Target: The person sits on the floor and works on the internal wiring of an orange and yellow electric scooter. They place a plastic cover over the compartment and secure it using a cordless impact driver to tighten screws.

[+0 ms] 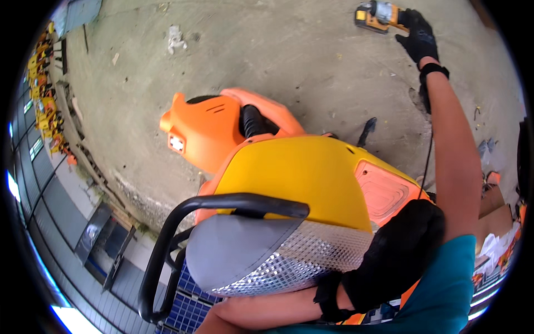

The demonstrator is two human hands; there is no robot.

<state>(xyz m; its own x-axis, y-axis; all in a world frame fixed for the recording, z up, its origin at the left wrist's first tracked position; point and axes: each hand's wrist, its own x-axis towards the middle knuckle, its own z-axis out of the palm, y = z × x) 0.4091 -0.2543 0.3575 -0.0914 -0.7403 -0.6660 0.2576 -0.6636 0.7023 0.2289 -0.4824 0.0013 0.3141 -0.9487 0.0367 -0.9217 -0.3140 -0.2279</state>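
- Here, your right hand [418,37], in a black work glove, reaches far out over the grey concrete floor [289,61] and closes its fingers around the handle of a yellow-and-black cordless power tool [378,15], which sits near the far edge of the floor in view.
- You stretch that arm nearly straight, likely because the tool lies well apart from the machine you are bracing.
- Your left hand [397,256], also in a black glove, presses flat against the rear of a large yellow-and-orange plastic machine body [303,178]; the fingers look spread, resting rather than gripping, though the palm side is hidden, so you cannot tell more.
- That steadying hold seems meant to keep the machine from shifting while you lean.
- A curved black metal tube handle [222,206] arcs over the near end of the body, above a grey panel with a silver quilted heat-shield sheet [289,259].
- An orange moulded cover [208,131] with a black hose [253,119] lies just beyond the yellow shell, touching it.
- A dark scrap [367,131] lies on the floor between the machine and your right forearm.
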